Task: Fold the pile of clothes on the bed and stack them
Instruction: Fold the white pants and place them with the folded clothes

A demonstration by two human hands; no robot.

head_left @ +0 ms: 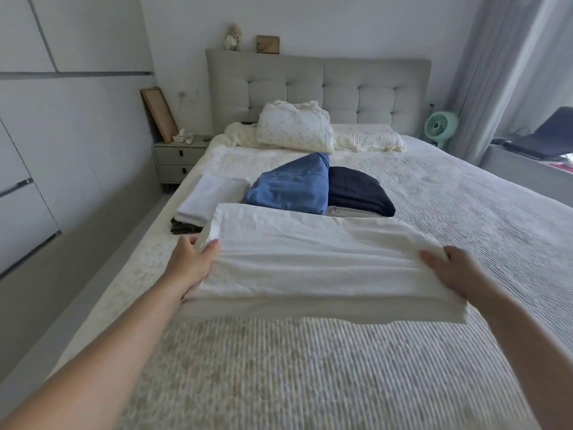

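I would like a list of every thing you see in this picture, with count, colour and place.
white cloth: 1, white, folded, front of bed
blue garment: 1, blue, mid bed
navy garment: 1, dark navy, right of the blue one
pale stack: 1, pale on dark, left edge
pillows: several, cream, by headboard
bed: 1, cream cover
nightstand: 1, grey, left
fan: 1, mint, right
hands: left hand, right hand, hold the white cloth's ends

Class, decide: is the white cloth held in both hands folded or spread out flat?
Folded: the white cloth shows stacked layers along its near edge, held by the left hand and right hand.
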